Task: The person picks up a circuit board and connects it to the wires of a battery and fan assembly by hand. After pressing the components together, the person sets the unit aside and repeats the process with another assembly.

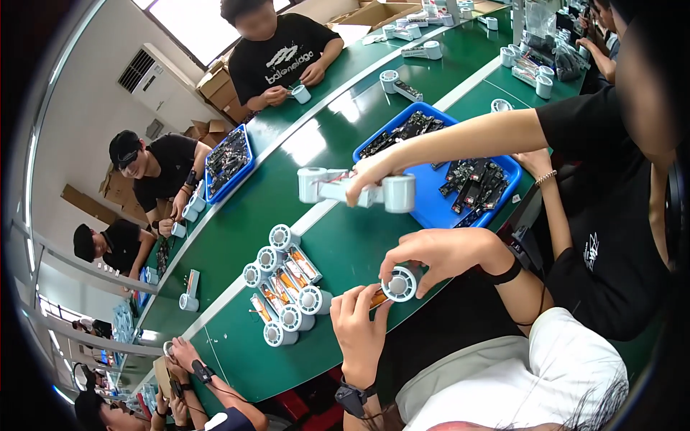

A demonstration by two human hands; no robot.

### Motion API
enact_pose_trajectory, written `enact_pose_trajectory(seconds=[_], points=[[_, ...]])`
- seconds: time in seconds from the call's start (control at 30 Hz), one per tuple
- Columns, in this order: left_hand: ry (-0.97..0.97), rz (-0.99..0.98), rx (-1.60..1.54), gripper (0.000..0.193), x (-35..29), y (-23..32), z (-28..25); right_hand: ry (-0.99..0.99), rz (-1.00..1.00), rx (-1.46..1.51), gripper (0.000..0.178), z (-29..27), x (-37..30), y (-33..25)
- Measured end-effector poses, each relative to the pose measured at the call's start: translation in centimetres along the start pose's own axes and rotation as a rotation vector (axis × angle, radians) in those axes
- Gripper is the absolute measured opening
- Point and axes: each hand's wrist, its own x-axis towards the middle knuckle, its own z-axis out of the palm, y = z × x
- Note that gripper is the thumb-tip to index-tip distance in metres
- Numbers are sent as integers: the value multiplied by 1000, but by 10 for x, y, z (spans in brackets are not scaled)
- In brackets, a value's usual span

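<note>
Head view: My left hand (358, 325) is closed on the body of the white unit (399, 285), by the near edge of the green table (351, 244); my right hand (454, 253) clasps its round end. Uneven finger pressure could twist the unit loose or press its orange part (376, 296). The near blue tray (425, 207) holds dark circuit boards (474, 185), partly exposing its floor; the far blue tray (251, 155) holds heaped boards (228, 158).

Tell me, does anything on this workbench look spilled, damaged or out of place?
Nothing looks clearly damaged or spilled, including the white unit in the left hand and right hand. Only the circuit boards look untidy, jumbled at angles in the nearer blue tray.
</note>
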Motion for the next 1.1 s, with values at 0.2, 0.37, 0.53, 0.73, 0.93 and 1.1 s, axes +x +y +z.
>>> enact_pose_trajectory(seconds=[0.2, 0.37, 0.53, 0.73, 0.93, 1.1], points=[[118, -215, 24, 33, -3, -9, 8, 273, 79, 185, 45, 14, -8, -9], [163, -338, -56, 33, -7, -7, 19, 415, 65, 23, 37, 34, -29, -5], [190, -425, -77, 34, -17, 2, 23, 708, 49, -242, 37, 44, -8, 3], [205, -438, -149, 34, -27, 2, 20, 618, 298, -757, 81, 32, 92, 13], [274, -353, -150, 34, -42, -1, 20, 319, 548, -666, 114, 35, 149, 30], [297, -331, -162, 34, -50, -3, 20, 368, 628, -611, 114, 40, 172, 34]])
